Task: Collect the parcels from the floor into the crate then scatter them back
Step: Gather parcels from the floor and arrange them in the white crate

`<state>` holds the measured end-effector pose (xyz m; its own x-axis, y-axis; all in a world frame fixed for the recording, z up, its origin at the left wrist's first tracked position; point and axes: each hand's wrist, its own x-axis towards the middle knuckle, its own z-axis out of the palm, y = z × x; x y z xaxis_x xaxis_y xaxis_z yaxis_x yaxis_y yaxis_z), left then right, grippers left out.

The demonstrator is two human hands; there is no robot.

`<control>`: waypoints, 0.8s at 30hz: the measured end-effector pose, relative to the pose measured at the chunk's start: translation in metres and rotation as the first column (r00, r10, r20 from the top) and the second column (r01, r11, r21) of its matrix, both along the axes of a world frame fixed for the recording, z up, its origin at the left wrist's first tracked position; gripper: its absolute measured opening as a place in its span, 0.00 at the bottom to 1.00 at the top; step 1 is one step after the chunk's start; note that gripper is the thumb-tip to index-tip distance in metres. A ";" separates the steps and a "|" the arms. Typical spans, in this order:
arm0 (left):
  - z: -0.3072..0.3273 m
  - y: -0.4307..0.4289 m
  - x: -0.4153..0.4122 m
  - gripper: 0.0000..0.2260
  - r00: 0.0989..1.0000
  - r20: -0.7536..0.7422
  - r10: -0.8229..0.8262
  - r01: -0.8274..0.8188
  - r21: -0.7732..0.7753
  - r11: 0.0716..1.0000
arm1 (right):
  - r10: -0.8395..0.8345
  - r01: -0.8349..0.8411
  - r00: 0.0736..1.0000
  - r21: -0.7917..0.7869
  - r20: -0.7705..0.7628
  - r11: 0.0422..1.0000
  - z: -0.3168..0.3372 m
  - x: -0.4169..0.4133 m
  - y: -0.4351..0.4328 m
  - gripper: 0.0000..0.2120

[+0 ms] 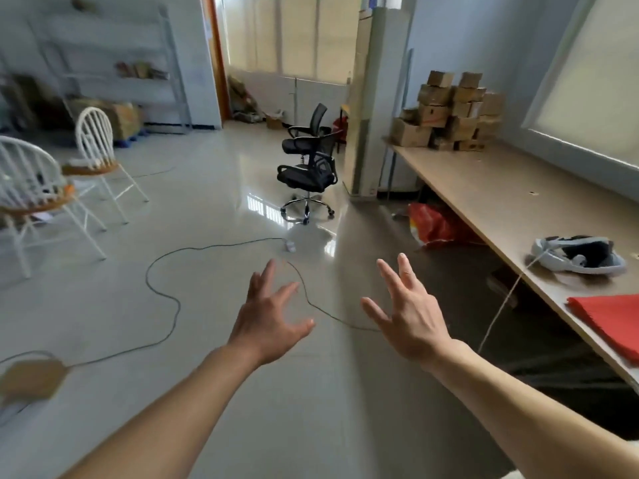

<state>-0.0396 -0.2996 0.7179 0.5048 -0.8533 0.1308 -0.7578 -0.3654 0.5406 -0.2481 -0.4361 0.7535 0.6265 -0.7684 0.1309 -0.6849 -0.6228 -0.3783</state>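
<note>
Hands hang empty above the floor [221, 209] just left of the long table [491, 188]: left hand [269, 323] and right hand [411, 319] are both splayed wide and grip nothing, probably because the person is between parcels. One blurred brown shape [33, 378], possibly a parcel, lies on the floor well left of the table, so the next pickup may be there. Stacked cardboard boxes [449, 112] sit at the table's far end; no crate is in view.

Storeroom-like office: swivel chairs [307, 167], stacked cartons [449, 112].
</note>
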 end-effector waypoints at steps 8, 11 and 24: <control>-0.016 0.165 0.165 0.39 0.938 -0.061 0.340 -0.337 0.056 0.940 | 0.238 -0.237 0.971 0.020 -0.020 0.971 -0.012 0.196 0.091 0.41; -0.022 0.228 0.211 0.41 0.890 -0.091 0.447 -0.444 0.044 0.895 | 0.339 -0.339 0.941 0.013 -0.017 0.941 -0.017 0.260 0.126 0.38; -0.050 0.432 0.308 0.42 0.601 -0.139 0.787 -0.783 0.094 0.615 | 0.712 -0.710 0.699 0.055 -0.071 0.702 -0.045 0.486 0.270 0.38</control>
<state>0.2688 0.1325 0.6682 0.9925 -0.1206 -0.0212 -0.0834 -0.7926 0.6039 0.2375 -0.1665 0.7089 0.9948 -0.0923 0.0431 -0.0706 -0.9294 -0.3624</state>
